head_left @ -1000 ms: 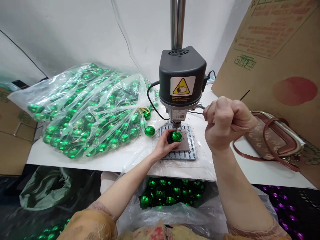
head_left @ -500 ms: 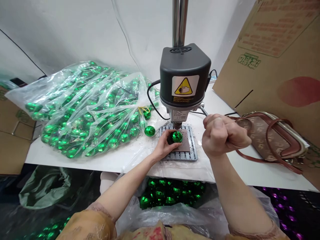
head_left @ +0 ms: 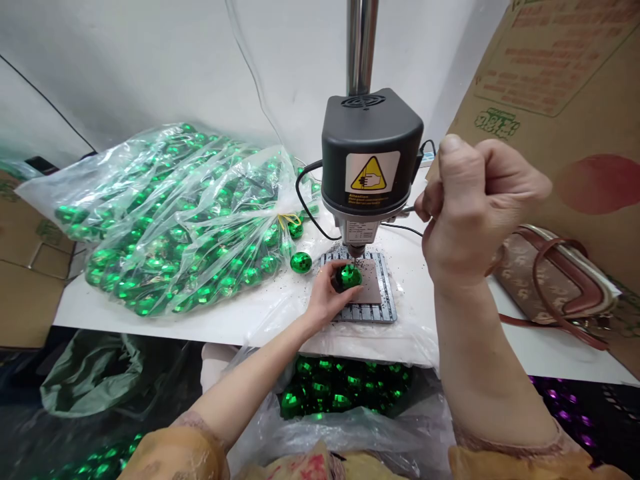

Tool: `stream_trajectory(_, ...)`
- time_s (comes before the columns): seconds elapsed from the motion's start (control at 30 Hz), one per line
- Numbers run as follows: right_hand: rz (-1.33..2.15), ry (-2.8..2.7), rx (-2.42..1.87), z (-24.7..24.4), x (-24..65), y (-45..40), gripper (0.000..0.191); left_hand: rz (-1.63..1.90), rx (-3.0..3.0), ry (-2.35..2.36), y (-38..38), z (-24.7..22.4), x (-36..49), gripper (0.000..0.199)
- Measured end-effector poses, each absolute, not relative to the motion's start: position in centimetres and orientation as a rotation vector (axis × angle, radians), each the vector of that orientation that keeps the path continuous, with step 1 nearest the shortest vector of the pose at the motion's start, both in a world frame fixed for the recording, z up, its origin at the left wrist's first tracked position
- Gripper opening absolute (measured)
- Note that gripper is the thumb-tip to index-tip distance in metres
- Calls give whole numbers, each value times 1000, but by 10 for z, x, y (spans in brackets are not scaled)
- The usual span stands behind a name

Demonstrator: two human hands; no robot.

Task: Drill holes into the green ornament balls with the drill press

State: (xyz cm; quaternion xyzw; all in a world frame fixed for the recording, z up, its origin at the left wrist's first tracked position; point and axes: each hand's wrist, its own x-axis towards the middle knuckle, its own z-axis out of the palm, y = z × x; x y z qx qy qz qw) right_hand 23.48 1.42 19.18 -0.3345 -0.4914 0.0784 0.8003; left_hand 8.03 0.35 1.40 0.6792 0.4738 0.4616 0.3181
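Observation:
A shiny green faceted ball (head_left: 349,275) is held between the thumb and fingers of my left hand (head_left: 327,293), over a brown square pad (head_left: 371,283) on the slotted metal base (head_left: 389,310). Just above the ball is the chuck of a black drill press (head_left: 373,153) with a yellow warning label. My right hand (head_left: 475,207) is closed round the press's lever (head_left: 407,211), right of the motor housing; most of the lever is hidden by the fist. Another green ball (head_left: 301,262) lies left of the base, among dark specks.
A clear bag of green balls (head_left: 185,227) covers the table's left part. More green balls (head_left: 345,387) lie in an open bag below the table edge. On the right are a handbag (head_left: 560,273) and a large cardboard box (head_left: 560,147). Purple balls (head_left: 570,413) show at lower right.
My right hand has risen and moved right with the lever. The chuck is now above the ball instead of down at it. My left hand has tilted the ball and shifted it slightly left.

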Motion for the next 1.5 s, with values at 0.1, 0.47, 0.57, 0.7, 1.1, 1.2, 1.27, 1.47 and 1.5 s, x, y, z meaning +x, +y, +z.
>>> stream_trajectory(0.1,187,-1055,-701,192,236,16,45,1121,2036,1306,-35,22,63,41)
stream_trajectory(0.47,171,-1049,-632,193,233,13,43,881,2678,1225,-69,16,-5,24)
stream_trajectory(0.57,167,-1041,-608,193,232,14,43,978,2499,1613,-6,23,-8,34)
stream_trajectory(0.7,169,-1038,-621,191,233,16,44,880,2430,1583,46,23,-11,34)
stream_trajectory(1.1,151,-1032,-659,188,236,19,45,1082,1415,943,28,16,44,56)
stream_trajectory(1.2,164,-1021,-643,187,236,19,46,1074,1445,932,33,11,49,61)
stream_trajectory(1.27,163,-1035,-646,186,236,19,46,1051,1472,940,35,9,51,62)
stream_trajectory(1.47,154,-1099,-655,184,237,18,44,988,1601,1004,39,10,58,60)
stream_trajectory(1.5,148,-1090,-666,184,237,18,45,993,1638,1010,40,10,58,58)
